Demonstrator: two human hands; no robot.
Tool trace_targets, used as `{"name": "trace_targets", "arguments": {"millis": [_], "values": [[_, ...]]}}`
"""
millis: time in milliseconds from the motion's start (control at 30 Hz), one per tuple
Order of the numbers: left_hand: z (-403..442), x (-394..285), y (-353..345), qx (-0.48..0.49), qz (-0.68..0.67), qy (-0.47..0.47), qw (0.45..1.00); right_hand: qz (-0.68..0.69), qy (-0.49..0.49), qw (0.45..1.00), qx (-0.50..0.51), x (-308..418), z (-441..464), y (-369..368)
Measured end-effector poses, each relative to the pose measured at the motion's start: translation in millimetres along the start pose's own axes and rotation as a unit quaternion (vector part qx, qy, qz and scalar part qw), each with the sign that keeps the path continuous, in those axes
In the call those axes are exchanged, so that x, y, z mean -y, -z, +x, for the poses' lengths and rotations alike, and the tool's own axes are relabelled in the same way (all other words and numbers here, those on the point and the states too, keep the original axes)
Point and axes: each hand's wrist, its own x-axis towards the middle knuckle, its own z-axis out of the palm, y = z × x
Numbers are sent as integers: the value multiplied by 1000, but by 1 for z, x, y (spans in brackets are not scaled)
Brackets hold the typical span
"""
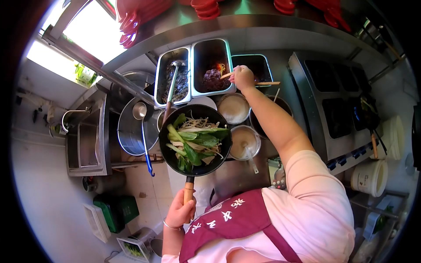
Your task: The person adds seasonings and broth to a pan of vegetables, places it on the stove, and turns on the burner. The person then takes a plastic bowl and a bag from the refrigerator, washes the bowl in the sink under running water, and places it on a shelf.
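Observation:
My left hand (181, 209) is wrapped round the wooden handle (188, 191) of a dark frying pan (165, 154). Leafy green vegetables (206, 140) and thin pale enoki mushrooms (195, 125) fill the pan, which is held up in front of my apron. Stretched far forward, my right hand (242, 77) grips a light wooden utensil (226, 75) over a steel tub (212, 45). The utensil's lower end reaches toward dark red paste (215, 81) in that tub; its tip is unclear.
Left of that tub, another steel tub (188, 50) holds dark food and a ladle (174, 81). Another wooden handle (268, 83) lies by a third tub. Pale-filled bowls (234, 107) stand nearby. A long-handled ladle (143, 118) rests on a large pot (125, 131). A stove (331, 151) stands right.

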Motion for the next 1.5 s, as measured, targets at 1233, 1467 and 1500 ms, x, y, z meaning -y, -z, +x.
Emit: {"name": "trace_targets", "arguments": {"millis": [1233,1467,1500], "values": [[28,-32,-9,-16,18,-14,1000,21,-23,999,27,22,4,-1],[61,-64,-13,-17,2,4,1000,53,-13,997,52,65,9,10],[66,-66,-12,-17,1,2,1000,69,-9,996,47,75,8,13]]}}
